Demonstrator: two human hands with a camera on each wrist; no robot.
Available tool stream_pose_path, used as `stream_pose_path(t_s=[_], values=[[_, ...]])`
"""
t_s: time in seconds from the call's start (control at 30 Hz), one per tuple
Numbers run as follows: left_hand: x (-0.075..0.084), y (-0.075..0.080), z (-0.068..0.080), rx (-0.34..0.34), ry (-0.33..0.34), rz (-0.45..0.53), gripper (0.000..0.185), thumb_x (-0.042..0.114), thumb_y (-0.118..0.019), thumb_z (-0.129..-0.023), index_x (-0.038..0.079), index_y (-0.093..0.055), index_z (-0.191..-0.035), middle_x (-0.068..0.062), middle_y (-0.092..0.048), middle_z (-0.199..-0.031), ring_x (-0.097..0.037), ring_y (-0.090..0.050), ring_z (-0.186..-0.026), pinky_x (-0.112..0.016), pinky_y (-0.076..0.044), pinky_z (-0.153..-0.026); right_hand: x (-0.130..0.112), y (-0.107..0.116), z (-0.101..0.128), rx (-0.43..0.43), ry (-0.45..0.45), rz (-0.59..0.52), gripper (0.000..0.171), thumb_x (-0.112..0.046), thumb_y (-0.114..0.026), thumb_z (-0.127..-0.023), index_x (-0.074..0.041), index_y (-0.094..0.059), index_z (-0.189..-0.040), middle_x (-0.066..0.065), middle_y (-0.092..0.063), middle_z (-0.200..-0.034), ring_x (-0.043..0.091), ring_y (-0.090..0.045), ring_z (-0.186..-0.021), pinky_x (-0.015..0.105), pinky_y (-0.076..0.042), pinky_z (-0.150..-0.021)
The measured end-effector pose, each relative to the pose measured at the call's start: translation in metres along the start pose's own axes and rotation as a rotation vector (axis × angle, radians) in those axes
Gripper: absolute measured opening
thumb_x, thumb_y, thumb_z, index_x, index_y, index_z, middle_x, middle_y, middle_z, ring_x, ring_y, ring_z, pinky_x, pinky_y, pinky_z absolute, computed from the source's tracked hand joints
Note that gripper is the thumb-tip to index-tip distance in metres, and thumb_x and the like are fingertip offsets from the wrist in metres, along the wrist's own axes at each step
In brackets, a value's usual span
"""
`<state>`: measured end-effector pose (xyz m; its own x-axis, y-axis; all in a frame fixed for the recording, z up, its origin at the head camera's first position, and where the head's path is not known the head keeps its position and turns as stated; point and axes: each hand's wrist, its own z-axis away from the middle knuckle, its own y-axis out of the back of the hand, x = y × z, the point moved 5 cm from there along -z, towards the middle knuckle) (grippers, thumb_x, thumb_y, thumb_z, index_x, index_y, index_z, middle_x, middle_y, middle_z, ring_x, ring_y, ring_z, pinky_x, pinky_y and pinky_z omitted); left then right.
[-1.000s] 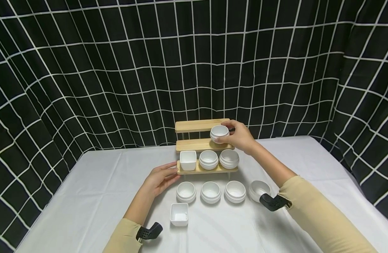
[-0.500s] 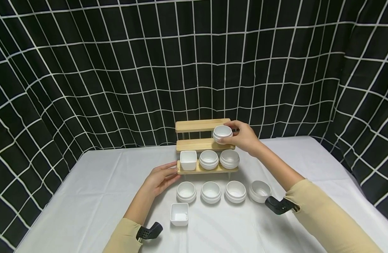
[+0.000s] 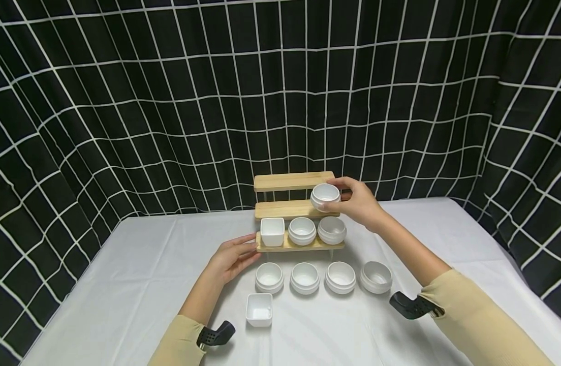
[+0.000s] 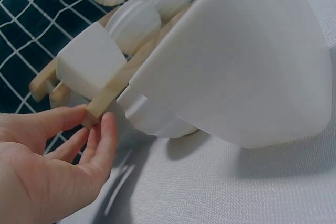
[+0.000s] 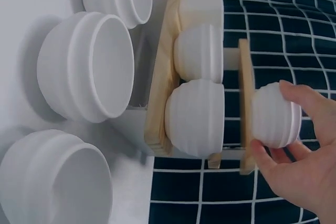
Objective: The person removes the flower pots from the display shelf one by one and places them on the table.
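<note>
A three-tier wooden display stand (image 3: pixel 293 181) rises in steps at the far side of the table. My left hand (image 3: pixel 235 258) pinches the left end of its lowest board (image 4: pixel 106 99), thumb and fingers on opposite faces. On that board stand a square white bowl (image 3: pixel 272 232) and two round white bowls, one in the middle (image 3: pixel 302 232) and one at the right end (image 5: pixel 197 119). My right hand (image 3: pixel 356 203) grips another round white bowl (image 5: pixel 274 115) by its side, upright at the right end of the middle board (image 3: pixel 280 209).
In front of the stand, a row of round white bowls (image 3: pixel 305 278) stands on the white tablecloth (image 3: pixel 138 284). A square white bowl (image 3: pixel 259 310) sits nearer, left of centre. Behind the table hangs a black curtain (image 3: pixel 207 101) with a white grid.
My right hand has moved the round bowl a short way right and slightly down along the middle board. The left hand stays at the lowest board's end.
</note>
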<state>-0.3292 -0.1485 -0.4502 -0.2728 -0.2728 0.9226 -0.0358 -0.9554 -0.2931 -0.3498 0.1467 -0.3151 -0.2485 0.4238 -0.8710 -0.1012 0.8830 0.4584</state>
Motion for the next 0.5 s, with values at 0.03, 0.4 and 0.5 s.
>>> stream_pose_path(t_s=[0.03,0.4,0.5], values=[[0.000,0.000,0.000,0.002,0.000,-0.001,0.047,-0.008,-0.056,-0.104,-0.013,-0.047,-0.150,-0.026,-0.063,-0.133,-0.014,-0.072,-0.094,-0.027,-0.064,-0.096,0.000,0.000,0.001,-0.001,0.002,-0.001,0.068,-0.007,-0.083,-0.089,0.007,-0.052,-0.147,0.027,-0.057,-0.141,0.027,-0.067,-0.110,0.012,-0.055,-0.078],[0.001,0.000,-0.001,0.010,0.001,-0.001,0.047,-0.008,-0.056,-0.104,-0.013,-0.048,-0.150,-0.025,-0.064,-0.132,-0.013,-0.071,-0.093,-0.028,-0.064,-0.097,0.003,-0.001,0.013,-0.003,0.038,-0.020,0.066,-0.005,-0.083,-0.088,0.008,-0.053,-0.145,0.028,-0.060,-0.139,0.042,-0.065,-0.123,0.012,-0.058,-0.083],[0.001,0.000,0.000,0.009,0.001,0.001,0.047,-0.008,-0.056,-0.104,-0.013,-0.048,-0.150,-0.025,-0.063,-0.133,-0.012,-0.071,-0.093,-0.027,-0.064,-0.096,0.003,-0.002,0.017,-0.003,0.051,-0.030,0.066,-0.004,-0.083,-0.088,0.009,-0.053,-0.145,0.029,-0.062,-0.136,0.041,-0.066,-0.121,0.012,-0.059,-0.083]])
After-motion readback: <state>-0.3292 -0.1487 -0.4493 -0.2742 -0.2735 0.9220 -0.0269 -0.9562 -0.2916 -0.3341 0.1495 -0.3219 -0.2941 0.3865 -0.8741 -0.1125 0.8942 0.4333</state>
